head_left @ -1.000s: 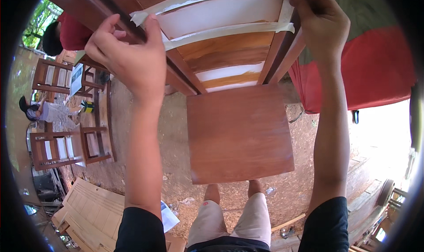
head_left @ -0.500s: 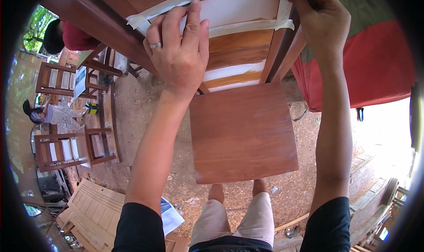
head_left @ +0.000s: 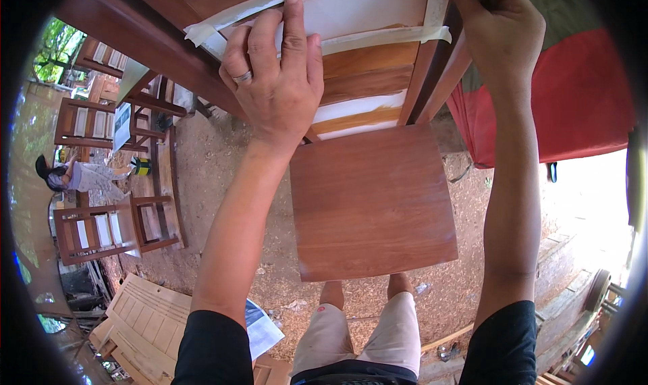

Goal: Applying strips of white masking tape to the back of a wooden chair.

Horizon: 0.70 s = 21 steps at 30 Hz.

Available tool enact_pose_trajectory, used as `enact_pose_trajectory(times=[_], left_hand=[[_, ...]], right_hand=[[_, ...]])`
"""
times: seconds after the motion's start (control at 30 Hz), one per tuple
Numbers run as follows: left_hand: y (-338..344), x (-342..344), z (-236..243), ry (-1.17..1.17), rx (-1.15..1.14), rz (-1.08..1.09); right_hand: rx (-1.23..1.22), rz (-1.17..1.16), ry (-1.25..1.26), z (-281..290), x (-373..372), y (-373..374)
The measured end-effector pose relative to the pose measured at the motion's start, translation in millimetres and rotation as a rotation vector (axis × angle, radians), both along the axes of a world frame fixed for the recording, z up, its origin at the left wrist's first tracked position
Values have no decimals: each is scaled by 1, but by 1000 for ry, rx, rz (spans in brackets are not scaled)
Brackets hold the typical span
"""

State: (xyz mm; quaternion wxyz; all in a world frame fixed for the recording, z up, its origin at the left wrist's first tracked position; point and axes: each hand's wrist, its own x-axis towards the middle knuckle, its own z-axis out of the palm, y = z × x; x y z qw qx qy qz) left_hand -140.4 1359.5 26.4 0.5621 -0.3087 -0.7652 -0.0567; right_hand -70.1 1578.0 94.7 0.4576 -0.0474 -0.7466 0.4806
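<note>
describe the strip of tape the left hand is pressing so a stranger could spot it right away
Start at the wooden chair filling the middle, and go up its backrest to the white panel. The masking tape runs along that panel's lower edge, under the left hand. It is cream, unlike the bare brown slats below.

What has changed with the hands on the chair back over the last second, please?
The left hand moved right along the masking tape and now lies flat, fingers spread, pressing it onto the chair back. The right hand stayed at the tape's right corner; the chair did not move.
</note>
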Motion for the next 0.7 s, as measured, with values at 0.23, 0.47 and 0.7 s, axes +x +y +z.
enact_pose_trajectory(times=[0.23, 0.47, 0.7], left_hand=[[9, 0, 3, 17, -55, 7], [20, 1, 0, 0, -42, -21], [36, 9, 10, -35, -74, -32]], right_hand=[[-4, -17, 81, -8, -5, 3], [-54, 4, -70, 2, 0, 3], [-41, 22, -1, 9, 0, 4]])
